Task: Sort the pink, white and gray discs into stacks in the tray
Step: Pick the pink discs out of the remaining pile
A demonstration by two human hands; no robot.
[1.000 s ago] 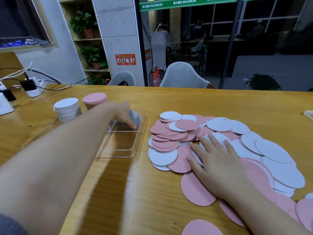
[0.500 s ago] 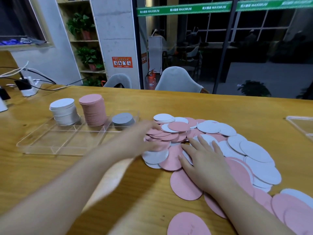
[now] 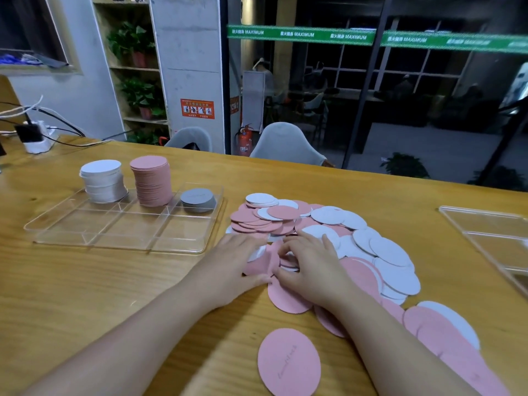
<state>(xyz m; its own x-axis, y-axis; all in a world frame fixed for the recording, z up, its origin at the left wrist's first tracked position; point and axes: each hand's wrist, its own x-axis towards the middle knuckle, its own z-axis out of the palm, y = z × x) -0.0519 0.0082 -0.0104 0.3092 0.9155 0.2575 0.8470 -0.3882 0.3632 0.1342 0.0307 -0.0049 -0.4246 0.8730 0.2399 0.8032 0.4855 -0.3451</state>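
Your clear divided tray point(image 3: 94, 238) holds three stacks along its far row: a white stack point(image 3: 102, 181), a taller pink stack point(image 3: 152, 180) beside it, and a low gray stack point(image 3: 197, 200) in the compartment nearest the loose pile. The near compartments of the tray hold nothing.

Right of the tray, the loose pile of pink and white discs point(image 3: 328, 241) is still large — no gray disc shows in it. One pink disc point(image 3: 288, 362) lies apart, nearer you than the tray.

Your left hand point(image 3: 228, 264) pinches a bent pink disc point(image 3: 264, 261) at the pile's tray-side edge. Your right hand point(image 3: 311, 267) has curled fingers working at the discs beside it; what they pinch, I cannot tell.

Judgement: sorting is well begun, but most pink and white discs remain unstacked.
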